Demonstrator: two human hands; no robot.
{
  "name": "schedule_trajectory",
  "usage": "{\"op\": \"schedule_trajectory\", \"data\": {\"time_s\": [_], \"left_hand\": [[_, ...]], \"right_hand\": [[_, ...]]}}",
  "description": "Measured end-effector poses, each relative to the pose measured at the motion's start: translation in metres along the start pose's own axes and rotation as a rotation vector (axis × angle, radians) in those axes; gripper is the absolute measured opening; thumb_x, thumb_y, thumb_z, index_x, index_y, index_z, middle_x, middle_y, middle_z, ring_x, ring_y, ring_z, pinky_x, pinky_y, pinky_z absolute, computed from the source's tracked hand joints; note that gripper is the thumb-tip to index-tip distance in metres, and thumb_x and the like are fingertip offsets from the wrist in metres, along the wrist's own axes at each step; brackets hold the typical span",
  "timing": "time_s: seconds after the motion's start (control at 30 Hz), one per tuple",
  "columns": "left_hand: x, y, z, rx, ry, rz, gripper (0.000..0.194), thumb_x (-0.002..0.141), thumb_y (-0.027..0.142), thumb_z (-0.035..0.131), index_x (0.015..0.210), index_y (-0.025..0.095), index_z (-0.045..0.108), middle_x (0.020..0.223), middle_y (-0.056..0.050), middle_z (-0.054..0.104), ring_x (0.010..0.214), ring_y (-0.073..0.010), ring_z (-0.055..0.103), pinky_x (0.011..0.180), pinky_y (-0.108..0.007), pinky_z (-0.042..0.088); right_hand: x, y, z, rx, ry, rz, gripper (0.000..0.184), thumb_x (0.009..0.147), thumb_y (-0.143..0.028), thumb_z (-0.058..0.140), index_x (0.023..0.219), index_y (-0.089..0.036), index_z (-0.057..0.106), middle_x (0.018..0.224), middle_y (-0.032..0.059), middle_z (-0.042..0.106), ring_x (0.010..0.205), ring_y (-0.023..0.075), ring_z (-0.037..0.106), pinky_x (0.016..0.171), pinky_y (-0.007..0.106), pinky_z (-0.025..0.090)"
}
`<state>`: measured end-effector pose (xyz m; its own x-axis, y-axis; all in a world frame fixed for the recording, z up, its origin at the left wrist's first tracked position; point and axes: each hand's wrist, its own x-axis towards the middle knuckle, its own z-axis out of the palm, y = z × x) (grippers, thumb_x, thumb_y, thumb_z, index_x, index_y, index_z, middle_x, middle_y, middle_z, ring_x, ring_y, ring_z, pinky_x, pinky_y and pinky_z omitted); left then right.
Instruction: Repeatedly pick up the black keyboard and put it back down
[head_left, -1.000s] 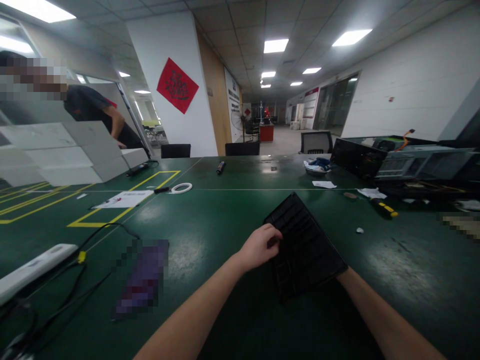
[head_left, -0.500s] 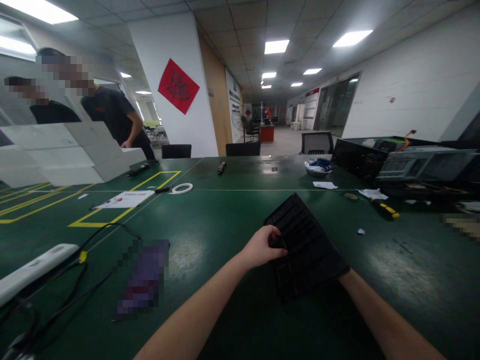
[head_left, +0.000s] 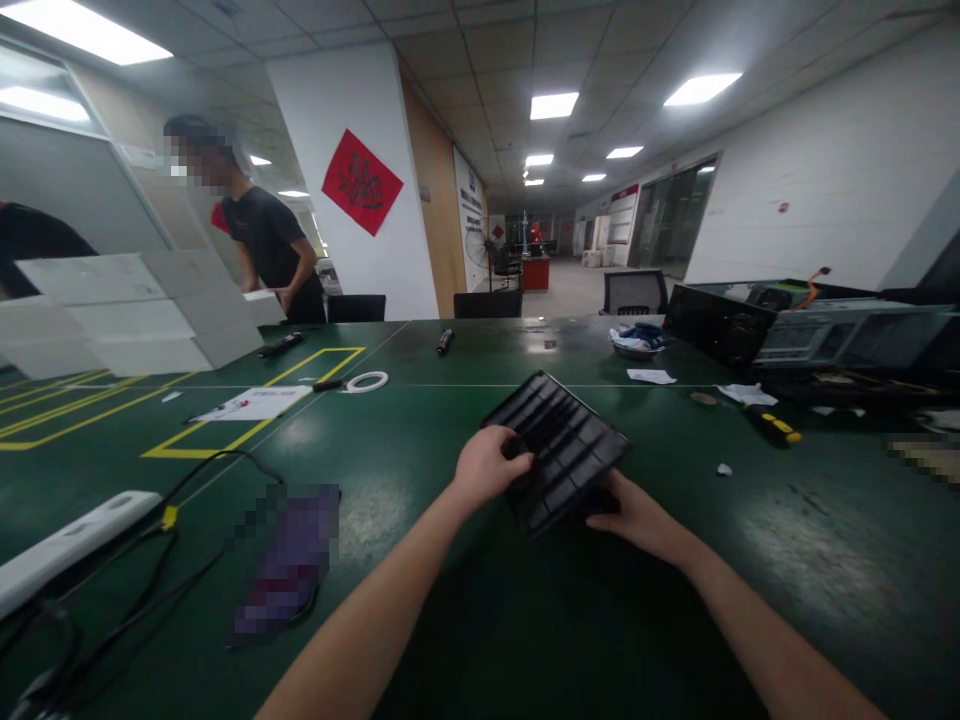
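A black plastic tray with raised dividers (head_left: 564,450) is held tilted above the green table, its ribbed side towards me. My left hand (head_left: 489,468) grips its left edge, with the thumb over the front and the fingers partly hidden at the rim. At the lower right corner is my right hand (head_left: 637,512), its fingers reaching behind the tray and its thumb below the edge. Part of that grip is hidden by the tray.
A yellow-black screwdriver (head_left: 772,424) and an opened computer case (head_left: 847,330) lie right. Left are a white power strip (head_left: 82,540) with cables, a blurred purple item (head_left: 289,560), a tape roll (head_left: 366,382) and white boxes (head_left: 150,310). A co-worker (head_left: 270,240) stands behind the boxes.
The tray has moved left and away from me and turned, showing its ribbed face differently. My right hand, hidden behind it before, now shows at its lower right corner. A co-worker stands more upright.
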<state>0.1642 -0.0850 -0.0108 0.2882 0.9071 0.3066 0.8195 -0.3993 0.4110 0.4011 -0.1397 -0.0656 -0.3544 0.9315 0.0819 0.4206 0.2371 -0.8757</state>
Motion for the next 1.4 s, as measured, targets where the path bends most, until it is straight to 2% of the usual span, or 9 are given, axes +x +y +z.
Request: {"op": "schedule_trajectory", "data": {"time_s": [0.2,0.43,0.53,0.73,0.9,1.03,1.17,1.27,1.4], "left_hand": [[0.046,-0.109,-0.072,0.405,-0.026,-0.630,0.051,0.072,0.053,0.043,0.090,0.011,0.065,0.098,-0.016,0.063,0.091,-0.0284,0.058,0.070,-0.032,0.043],[0.028,-0.166,-0.092,0.463,-0.062,-0.770,0.049,0.069,0.046,0.049,0.094,0.006,0.064,0.101,-0.021,0.062,0.093,-0.0328,0.057,0.070,-0.036,0.045],[0.027,-0.165,-0.091,0.472,-0.070,-0.762,0.047,0.071,0.042,0.047,0.093,0.005,0.064,0.102,-0.022,0.061,0.093,-0.0339,0.057,0.070,-0.037,0.045],[0.011,-0.131,-0.087,0.485,-0.056,-0.530,0.042,0.072,0.010,0.038,0.109,0.006,0.056,0.113,-0.017,0.057,0.106,-0.0259,0.051,0.088,-0.033,0.039],[-0.051,-0.093,-0.054,0.283,-0.182,-0.128,0.064,0.065,-0.006,0.028,0.123,0.016,0.045,0.126,-0.005,0.048,0.114,-0.0138,0.044,0.097,-0.026,0.031],[-0.086,-0.085,-0.035,0.195,-0.224,-0.019,0.059,0.070,-0.002,0.029,0.123,0.020,0.043,0.129,-0.004,0.043,0.115,-0.0149,0.043,0.098,-0.028,0.032],[-0.091,-0.086,-0.038,0.374,-0.100,-0.056,0.035,0.081,0.020,0.035,0.112,0.015,0.049,0.116,-0.012,0.050,0.106,-0.0233,0.047,0.093,-0.037,0.034],[-0.090,-0.084,-0.044,0.420,-0.202,-0.134,0.026,0.083,0.025,0.033,0.090,0.014,0.055,0.093,-0.012,0.056,0.088,-0.0235,0.052,0.081,-0.037,0.039],[-0.080,-0.084,-0.050,0.065,-0.155,-0.316,0.017,0.080,0.025,0.038,0.072,0.017,0.051,0.073,-0.006,0.056,0.072,-0.0191,0.054,0.070,-0.032,0.043]], "right_hand": [[-0.002,-0.018,-0.001,-0.004,-0.059,0.108,0.076,0.066,-0.026,0.059,0.131,-0.031,0.019,0.121,0.0006,0.047,0.116,0.0188,0.041,0.100,0.041,0.031],[0.001,-0.012,0.004,-0.015,-0.037,0.094,0.075,0.064,-0.027,0.061,0.129,-0.034,0.024,0.122,0.0003,0.046,0.113,0.0181,0.044,0.098,0.039,0.033],[0.002,-0.008,-0.009,-0.029,0.047,0.118,0.072,0.066,-0.029,0.059,0.129,-0.032,0.024,0.122,0.0006,0.048,0.113,0.0183,0.044,0.098,0.040,0.033],[-0.002,0.026,-0.049,-0.468,0.617,0.343,0.057,0.067,-0.035,0.052,0.121,-0.019,0.039,0.114,0.0079,0.055,0.110,0.0270,0.044,0.092,0.044,0.035],[-0.004,0.037,-0.050,-0.717,0.562,0.474,0.056,0.070,-0.038,0.045,0.122,-0.018,0.039,0.116,0.0085,0.055,0.111,0.0303,0.043,0.096,0.049,0.029],[-0.002,0.037,-0.045,-0.774,0.536,0.444,0.055,0.072,-0.039,0.042,0.122,-0.017,0.039,0.117,0.0097,0.054,0.113,0.0302,0.043,0.096,0.050,0.028],[-0.002,0.040,-0.045,-0.779,0.540,0.427,0.055,0.072,-0.041,0.041,0.122,-0.017,0.040,0.116,0.0088,0.055,0.112,0.0296,0.044,0.096,0.050,0.027],[-0.002,0.039,-0.045,-0.794,0.543,0.430,0.054,0.072,-0.042,0.040,0.120,-0.017,0.041,0.114,0.0096,0.056,0.110,0.0296,0.045,0.094,0.050,0.028],[-0.002,0.034,-0.043,-0.815,0.555,0.454,0.051,0.073,-0.039,0.039,0.120,-0.018,0.042,0.113,0.0107,0.057,0.110,0.0293,0.046,0.094,0.049,0.028]]}}
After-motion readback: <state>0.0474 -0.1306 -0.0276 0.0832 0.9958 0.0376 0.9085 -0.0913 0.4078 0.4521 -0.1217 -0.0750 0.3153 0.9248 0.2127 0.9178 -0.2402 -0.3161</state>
